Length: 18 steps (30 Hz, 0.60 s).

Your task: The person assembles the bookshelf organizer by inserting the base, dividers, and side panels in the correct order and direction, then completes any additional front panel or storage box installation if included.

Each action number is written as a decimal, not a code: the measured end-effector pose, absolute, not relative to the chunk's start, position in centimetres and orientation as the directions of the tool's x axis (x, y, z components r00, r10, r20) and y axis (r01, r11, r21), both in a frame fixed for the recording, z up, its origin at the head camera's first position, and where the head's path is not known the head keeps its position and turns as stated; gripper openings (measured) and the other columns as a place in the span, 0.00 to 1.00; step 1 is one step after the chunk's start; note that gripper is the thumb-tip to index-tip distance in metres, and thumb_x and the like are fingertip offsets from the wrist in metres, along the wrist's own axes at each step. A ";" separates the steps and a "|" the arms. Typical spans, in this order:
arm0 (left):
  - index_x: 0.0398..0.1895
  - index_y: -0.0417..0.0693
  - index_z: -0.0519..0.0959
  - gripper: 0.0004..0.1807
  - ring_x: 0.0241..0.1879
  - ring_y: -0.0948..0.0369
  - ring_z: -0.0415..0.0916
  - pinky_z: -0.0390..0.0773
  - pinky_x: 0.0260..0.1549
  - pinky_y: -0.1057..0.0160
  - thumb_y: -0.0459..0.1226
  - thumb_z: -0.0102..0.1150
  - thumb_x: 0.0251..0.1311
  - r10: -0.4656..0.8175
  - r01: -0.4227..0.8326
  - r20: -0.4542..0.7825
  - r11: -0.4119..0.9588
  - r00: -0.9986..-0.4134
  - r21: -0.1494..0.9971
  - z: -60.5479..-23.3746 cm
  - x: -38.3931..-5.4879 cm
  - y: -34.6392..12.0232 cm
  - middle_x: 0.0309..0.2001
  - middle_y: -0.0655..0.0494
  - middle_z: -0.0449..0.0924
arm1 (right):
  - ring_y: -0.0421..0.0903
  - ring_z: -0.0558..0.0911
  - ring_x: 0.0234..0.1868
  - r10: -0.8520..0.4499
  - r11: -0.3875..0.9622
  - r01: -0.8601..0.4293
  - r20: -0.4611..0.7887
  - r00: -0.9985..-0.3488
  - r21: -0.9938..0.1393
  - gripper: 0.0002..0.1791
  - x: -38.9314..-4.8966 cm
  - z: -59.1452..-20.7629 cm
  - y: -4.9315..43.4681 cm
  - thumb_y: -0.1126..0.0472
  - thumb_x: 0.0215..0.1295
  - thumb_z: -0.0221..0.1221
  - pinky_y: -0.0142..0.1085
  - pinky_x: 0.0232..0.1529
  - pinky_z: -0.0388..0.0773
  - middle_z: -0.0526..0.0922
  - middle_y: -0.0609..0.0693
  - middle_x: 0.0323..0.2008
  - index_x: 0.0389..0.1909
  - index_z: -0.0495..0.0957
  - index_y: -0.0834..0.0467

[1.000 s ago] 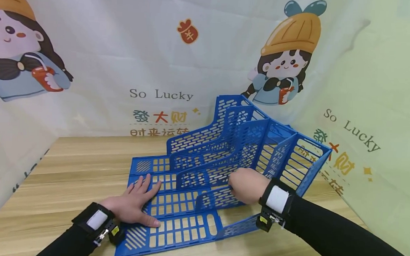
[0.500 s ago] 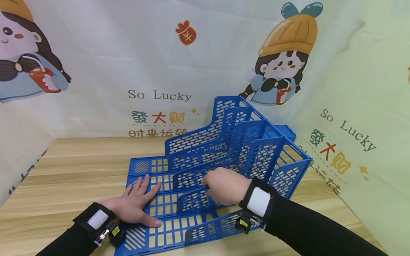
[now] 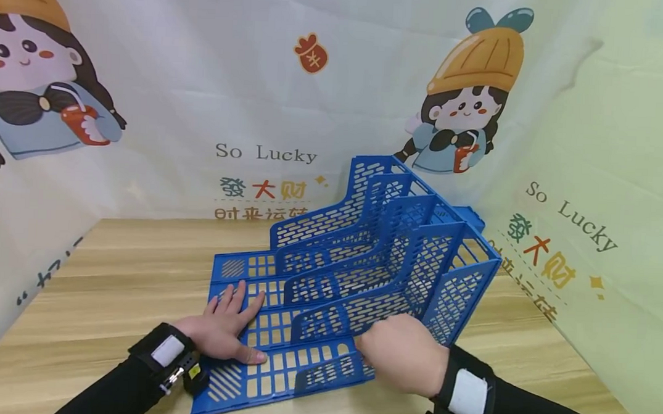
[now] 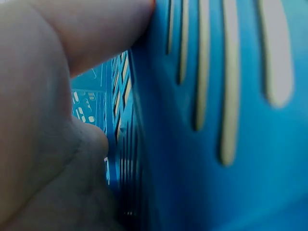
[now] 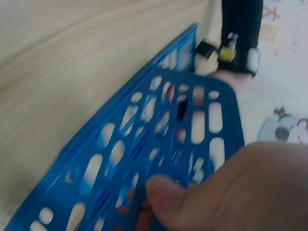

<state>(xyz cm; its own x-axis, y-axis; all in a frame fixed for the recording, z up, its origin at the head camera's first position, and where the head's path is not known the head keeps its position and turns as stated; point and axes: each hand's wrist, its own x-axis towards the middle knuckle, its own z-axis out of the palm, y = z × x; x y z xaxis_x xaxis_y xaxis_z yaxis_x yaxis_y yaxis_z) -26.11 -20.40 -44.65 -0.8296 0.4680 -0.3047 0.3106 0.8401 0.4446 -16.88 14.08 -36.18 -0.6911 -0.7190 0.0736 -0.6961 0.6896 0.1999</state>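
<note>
A blue plastic file rack [image 3: 359, 215] stands on the wooden table with its perforated dividers upright. Fingers spread, my left hand [image 3: 223, 332] rests on the left part of the slotted base panel [image 3: 203, 405]. Blurred slotted blue plastic [image 4: 173, 159] lies close beside that hand in the left wrist view. At the nearest side panel [image 3: 324, 374], my right hand [image 3: 405, 355] holds the edge with curled fingers. The right wrist view shows its thumb [image 5: 166, 190] on one face of the perforated panel [image 5: 231, 115] and fingertips behind it, through the holes.
A pale printed cloth [image 3: 175, 89] hangs behind the table and along both sides. Bare wooden tabletop [image 3: 123, 272] lies left of the rack. Another blue plastic piece [image 3: 471, 217] shows behind the rack's tall end.
The rack's near right end has swung left, and the near dividers now line up more closely over the base. My right hand went left, then toward me. My left hand stays on the base.
</note>
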 end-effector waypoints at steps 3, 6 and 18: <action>0.92 0.50 0.43 0.73 0.86 0.26 0.19 0.26 0.80 0.21 0.75 0.69 0.56 0.462 0.306 -0.313 0.846 -0.830 0.436 -44.3 -26.2 -20.5 0.88 0.28 0.23 | 0.34 0.59 0.19 -0.741 0.666 -0.716 0.075 -0.667 0.209 0.18 -17.0 -36.2 12.6 0.69 0.57 0.74 0.29 0.18 0.59 0.69 0.36 0.15 0.19 0.78 0.47; 0.92 0.50 0.44 0.72 0.86 0.26 0.20 0.28 0.80 0.21 0.73 0.70 0.57 0.458 0.309 -0.310 0.851 -0.833 0.426 -44.1 -26.2 -20.4 0.89 0.28 0.24 | 0.35 0.61 0.20 -0.734 0.672 -0.719 0.028 -0.679 0.179 0.16 -17.0 -35.8 11.7 0.72 0.54 0.72 0.29 0.19 0.59 0.69 0.36 0.16 0.22 0.80 0.48; 0.89 0.43 0.57 0.66 0.86 0.24 0.32 0.40 0.80 0.20 0.64 0.80 0.56 0.499 0.323 -0.178 0.754 -0.848 0.572 -44.2 -25.8 -21.9 0.89 0.27 0.36 | 0.44 0.86 0.63 -0.556 0.290 -0.939 0.766 -0.321 -0.183 0.12 -14.5 -29.8 20.1 0.65 0.80 0.63 0.32 0.70 0.79 0.90 0.52 0.60 0.58 0.85 0.64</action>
<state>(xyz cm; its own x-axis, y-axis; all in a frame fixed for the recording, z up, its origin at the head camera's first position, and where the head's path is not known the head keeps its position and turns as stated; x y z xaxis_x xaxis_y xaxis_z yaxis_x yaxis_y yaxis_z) -25.83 -21.85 -44.16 -0.8482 0.4987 -0.1783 0.3228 0.7537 0.5725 -14.49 20.10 -29.79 -0.3210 -0.5565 0.7664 -0.9394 0.2900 -0.1828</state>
